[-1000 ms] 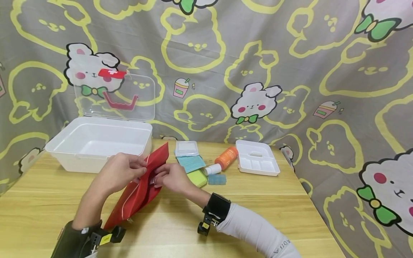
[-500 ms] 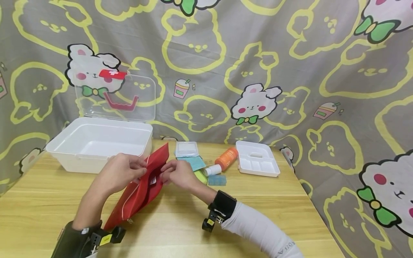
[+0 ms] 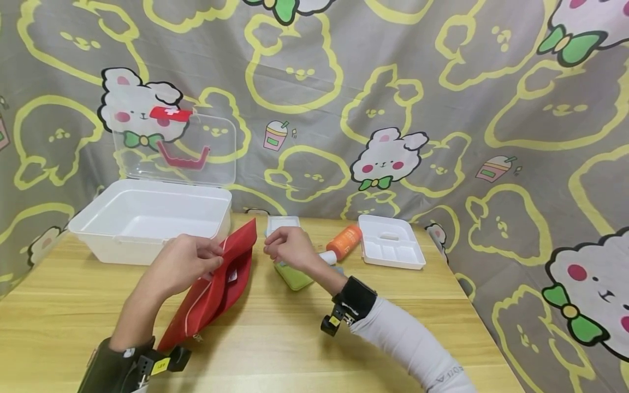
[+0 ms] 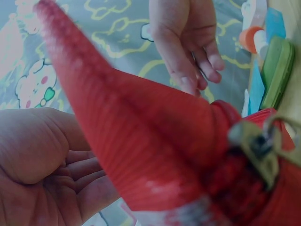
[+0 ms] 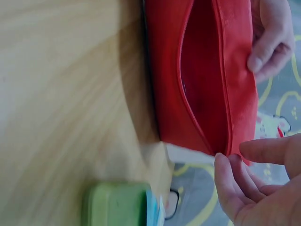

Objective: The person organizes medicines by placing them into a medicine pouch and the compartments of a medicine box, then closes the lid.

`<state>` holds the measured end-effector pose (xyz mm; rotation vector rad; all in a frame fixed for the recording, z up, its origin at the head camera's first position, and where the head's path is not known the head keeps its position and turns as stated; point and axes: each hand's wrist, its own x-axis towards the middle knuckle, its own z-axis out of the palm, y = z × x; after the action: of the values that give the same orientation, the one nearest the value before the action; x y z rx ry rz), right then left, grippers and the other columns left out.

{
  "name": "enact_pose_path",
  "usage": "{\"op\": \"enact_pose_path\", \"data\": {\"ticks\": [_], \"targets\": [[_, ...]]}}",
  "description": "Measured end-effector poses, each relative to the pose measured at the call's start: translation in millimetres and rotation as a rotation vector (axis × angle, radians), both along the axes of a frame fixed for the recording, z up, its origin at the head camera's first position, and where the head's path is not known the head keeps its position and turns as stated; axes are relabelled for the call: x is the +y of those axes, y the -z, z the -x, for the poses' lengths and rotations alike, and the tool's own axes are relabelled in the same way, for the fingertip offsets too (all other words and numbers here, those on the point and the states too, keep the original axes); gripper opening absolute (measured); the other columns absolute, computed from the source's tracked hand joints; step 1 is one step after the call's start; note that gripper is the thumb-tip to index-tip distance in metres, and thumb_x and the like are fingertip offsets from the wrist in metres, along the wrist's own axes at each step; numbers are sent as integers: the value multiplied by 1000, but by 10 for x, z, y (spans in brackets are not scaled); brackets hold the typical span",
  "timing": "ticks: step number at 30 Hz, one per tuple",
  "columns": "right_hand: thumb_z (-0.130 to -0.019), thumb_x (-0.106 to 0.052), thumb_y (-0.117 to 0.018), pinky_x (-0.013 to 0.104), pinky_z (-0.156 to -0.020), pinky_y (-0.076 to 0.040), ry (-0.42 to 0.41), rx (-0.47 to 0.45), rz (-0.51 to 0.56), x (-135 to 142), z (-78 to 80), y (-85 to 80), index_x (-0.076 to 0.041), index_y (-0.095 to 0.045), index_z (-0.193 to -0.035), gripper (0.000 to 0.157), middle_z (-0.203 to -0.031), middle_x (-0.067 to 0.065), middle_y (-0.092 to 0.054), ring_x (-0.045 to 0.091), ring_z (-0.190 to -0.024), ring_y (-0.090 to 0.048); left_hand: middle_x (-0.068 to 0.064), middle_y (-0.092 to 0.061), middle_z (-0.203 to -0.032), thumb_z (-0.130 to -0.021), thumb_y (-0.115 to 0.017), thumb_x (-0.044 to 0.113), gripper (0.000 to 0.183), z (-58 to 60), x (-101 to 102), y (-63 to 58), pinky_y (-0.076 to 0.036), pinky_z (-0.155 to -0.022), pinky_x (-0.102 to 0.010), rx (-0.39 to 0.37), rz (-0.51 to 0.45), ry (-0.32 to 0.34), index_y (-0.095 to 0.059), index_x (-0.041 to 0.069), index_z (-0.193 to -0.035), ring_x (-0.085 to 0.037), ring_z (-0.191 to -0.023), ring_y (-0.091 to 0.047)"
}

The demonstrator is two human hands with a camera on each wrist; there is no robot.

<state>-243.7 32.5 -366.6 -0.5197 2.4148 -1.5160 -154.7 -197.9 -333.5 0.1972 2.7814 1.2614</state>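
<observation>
A red zip pouch (image 3: 223,284) stands tilted on the table with its mouth gaping. My left hand (image 3: 189,261) grips its upper edge, thumb on the near side in the right wrist view (image 5: 265,52). The pouch's metal zipper pull (image 4: 258,146) shows close up in the left wrist view. My right hand (image 3: 295,248) hovers just right of the pouch, fingers loosely bent and holding nothing. Beneath it lies a green rounded case (image 3: 295,278), partly covered by the hand. Inside the pouch a small white label (image 3: 233,275) is visible.
A white box (image 3: 162,248) with its clear lid (image 3: 216,147) raised stands at the back left. Right of my right hand lie an orange bottle (image 3: 346,242) and a white bottle (image 3: 328,257). A white divided tray (image 3: 393,262) and a flat white packet (image 3: 283,221) are farther back.
My right hand has come out of the pouch's mouth and moved right, over the small items. My left hand and the pouch have stayed put.
</observation>
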Motion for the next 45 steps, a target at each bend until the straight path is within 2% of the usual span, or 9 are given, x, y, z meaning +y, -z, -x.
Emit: {"op": "enact_pose_path", "data": {"ticks": [2,9,15,22,32,35,39,42,45], "targets": [[-90,-6,-71,47,-77,-62,30,15,-24,39,64,-19,0,-72,-97,10,-92,20,-76,42,-84,-73,-20,-76,-99,-92,-70,5,27,1,-2,1,-64,-68,-36,2,2,0,-71,-7,-115,-17,-71,-73],[-91,-15,-72,25,-66,-55,107,42,-137,200,292,-53,-4,-73,-102,15,-96,15,-75,39,-92,-72,-21,-75,-101,-92,-70,5,28,6,-5,5,-64,-68,-37,-2,-6,1,-70,-7,-117,-17,-72,-73],[-92,-19,-71,33,-75,-55,195,120,-271,321,490,15,-7,-74,-104,17,-103,10,-72,27,-93,-68,-21,-76,-100,-92,-70,6,28,10,-6,7,-64,-69,-37,1,-6,-2,-71,-7,-116,-16,-70,-73],[-91,-18,-71,38,-88,-56,270,108,-367,372,666,165,-5,-74,-111,24,-112,12,-73,27,-100,-67,-20,-76,-98,-91,-70,6,27,9,-7,9,-64,-69,-37,-2,5,-7,-71,-7,-115,-16,-68,-72],[-88,-6,-60,29,-67,-50,325,72,-367,439,782,321,0,-72,-110,26,-109,15,-70,26,-87,-63,-20,-76,-99,-91,-70,6,27,7,-15,-1,-64,-70,-38,-4,0,-4,-71,-6,-115,-16,-69,-73],[-86,-5,-59,26,-66,-47,323,104,-400,448,815,375,-1,-74,-103,23,-102,12,-71,23,-83,-61,-20,-76,-99,-91,-71,6,28,4,-14,-4,-64,-70,-37,-3,3,-4,-71,-7,-116,-16,-69,-73],[-83,-3,-58,22,-59,-37,303,183,-461,451,876,476,-3,-72,-77,15,-73,4,-62,18,-68,-52,-21,-76,-99,-91,-71,6,28,0,-13,-4,-64,-69,-37,-2,4,-5,-71,-7,-116,-16,-69,-73],[-83,-2,-57,23,-53,-30,291,210,-488,455,915,545,-8,-58,-58,26,-58,-1,-46,16,-58,-42,-21,-76,-100,-91,-70,6,27,-1,-12,-3,-64,-69,-36,-3,3,-5,-71,-7,-116,-16,-69,-73],[-82,-1,-57,23,-50,-25,291,218,-498,456,940,586,-14,-47,-50,37,-51,-4,-36,14,-52,-36,-21,-76,-100,-92,-70,6,27,1,-9,-4,-64,-68,-36,-2,1,-5,-71,-7,-116,-16,-70,-73]]}}
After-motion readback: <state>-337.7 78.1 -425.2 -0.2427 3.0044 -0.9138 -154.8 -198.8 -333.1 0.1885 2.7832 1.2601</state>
